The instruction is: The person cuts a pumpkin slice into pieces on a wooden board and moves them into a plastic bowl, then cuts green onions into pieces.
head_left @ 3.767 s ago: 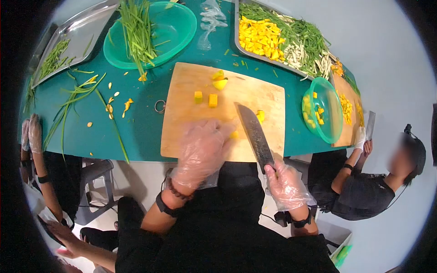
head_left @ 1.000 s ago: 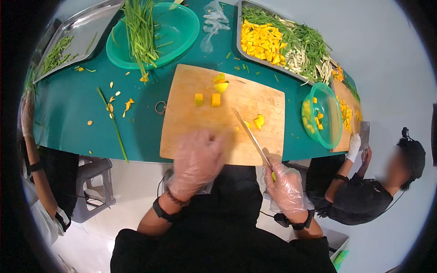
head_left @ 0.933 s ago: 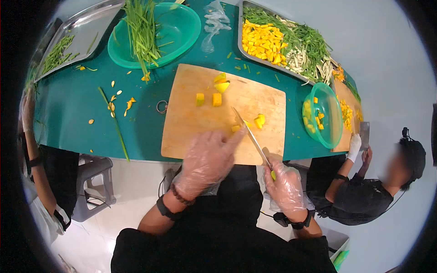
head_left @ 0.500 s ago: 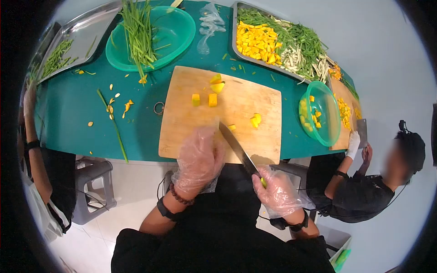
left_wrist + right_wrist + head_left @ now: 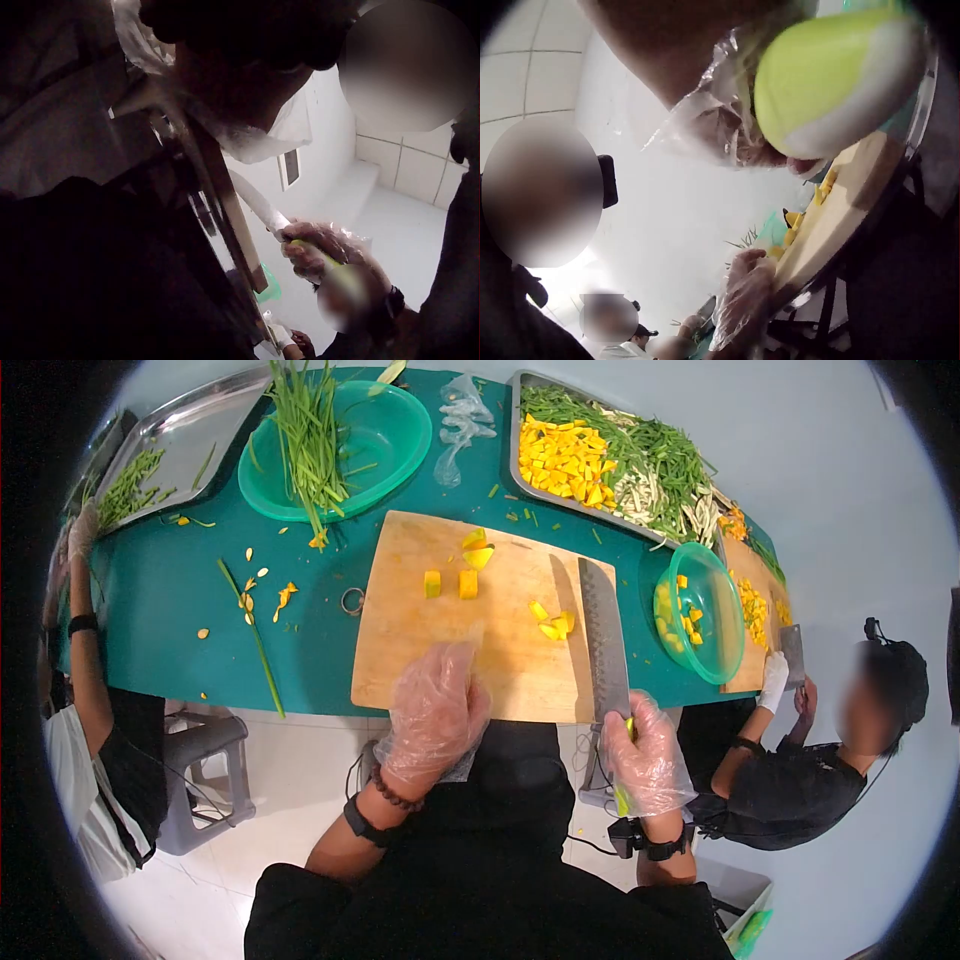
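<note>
My gloved right hand (image 5: 645, 760) grips the green and white handle of a knife (image 5: 605, 645), whose broad blade lies over the cutting board's right side. The handle end (image 5: 832, 86) fills the top of the right wrist view. My gloved left hand (image 5: 435, 705) is at the near edge of the wooden board (image 5: 410, 635), fingers loosely bent, with nothing visible in them. Between blade and left hand are several small yellow pieces (image 5: 550, 628). Farther back are two yellow blocks (image 5: 468, 584) and two yellow-green wedges (image 5: 478, 557).
A green bowl (image 5: 742, 615) with yellow pieces stands right of the board. Behind are a tray (image 5: 516, 435) of cut vegetables, a green basin (image 5: 400, 440) with long green stalks, and another tray (image 5: 190, 425). Seeds (image 5: 262, 572) and a stalk lie left. People work at both sides.
The knife has swung from the board's middle to its right side. A small yellow piece now lies beside the pieces at right. My left hand has barely moved. The person at left reaches to the tray.
</note>
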`<state>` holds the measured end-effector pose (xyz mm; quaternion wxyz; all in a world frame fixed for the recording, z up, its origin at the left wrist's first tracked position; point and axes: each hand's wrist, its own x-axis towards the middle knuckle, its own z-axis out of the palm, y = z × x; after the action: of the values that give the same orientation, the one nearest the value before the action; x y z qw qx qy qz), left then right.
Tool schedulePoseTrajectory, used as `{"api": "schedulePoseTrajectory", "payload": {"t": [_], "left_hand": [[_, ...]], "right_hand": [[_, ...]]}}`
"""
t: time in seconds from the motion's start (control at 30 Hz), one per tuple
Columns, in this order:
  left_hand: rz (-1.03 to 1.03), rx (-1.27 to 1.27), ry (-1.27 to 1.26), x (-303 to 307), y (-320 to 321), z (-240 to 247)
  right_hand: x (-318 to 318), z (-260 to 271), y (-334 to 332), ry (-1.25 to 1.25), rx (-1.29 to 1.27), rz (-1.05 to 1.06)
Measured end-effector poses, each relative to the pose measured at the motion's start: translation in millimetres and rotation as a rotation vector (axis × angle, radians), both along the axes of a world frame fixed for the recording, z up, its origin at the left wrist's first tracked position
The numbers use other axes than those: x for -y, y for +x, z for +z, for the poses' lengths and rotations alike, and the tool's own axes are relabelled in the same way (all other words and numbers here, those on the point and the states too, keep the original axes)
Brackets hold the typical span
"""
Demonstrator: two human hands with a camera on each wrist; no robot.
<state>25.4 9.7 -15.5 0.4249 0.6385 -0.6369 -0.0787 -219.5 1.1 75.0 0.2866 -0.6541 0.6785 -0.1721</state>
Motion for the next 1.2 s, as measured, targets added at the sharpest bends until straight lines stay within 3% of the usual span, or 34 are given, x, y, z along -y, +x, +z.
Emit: {"api": "schedulePoseTrajectory", "payload": {"t": [0.17, 0.23, 0.3, 0.37, 0.43, 0.57, 0.7, 0.73, 0.83, 0.93, 1.03, 1.2], "left_hand": [[0.004, 0.04, 0.024, -1, 2, 2], [-0.03, -0.128, 0.04, -2, 6, 11], [-0.008, -0.222, 0.061, 3, 21, 23], [0.077, -0.266, 0.091, 15, 37, 35], [0.051, -0.084, 0.0, 34, 55, 44], [-0.143, 0.309, 0.025, 65, 78, 41], [-0.113, 0.354, 0.155, 67, 76, 41], [-0.117, 0.322, 0.166, 63, 73, 43], [-0.086, -0.239, 0.451, 43, 54, 42], [-0.188, -0.297, 0.296, 28, 27, 19], [-0.231, -0.082, 0.251, 25, 10, 34], [-0.189, 0.045, 0.142, 25, 20, 36]], "right_hand": [[-9, -17, -16, -0.057, 0.102, 0.15], [-11, -27, -15, 0.013, 0.243, 0.139], [-8, -26, -7, 0.192, 0.619, -0.017], [1, -37, -3, 0.194, 0.908, -0.006], [14, -46, 12, 0.139, 1.034, -0.057], [39, -66, 39, 0.067, 1.072, -0.102], [46, -72, 39, 0.113, 1.033, -0.033], [43, -73, 38, 0.105, 1.053, -0.021], [37, -63, 41, 0.088, 1.086, -0.075], [38, -63, 36, 0.157, 1.064, -0.04], [39, -67, 38, 0.163, 1.072, -0.025], [37, -68, 39, 0.122, 1.05, -0.045]]}}
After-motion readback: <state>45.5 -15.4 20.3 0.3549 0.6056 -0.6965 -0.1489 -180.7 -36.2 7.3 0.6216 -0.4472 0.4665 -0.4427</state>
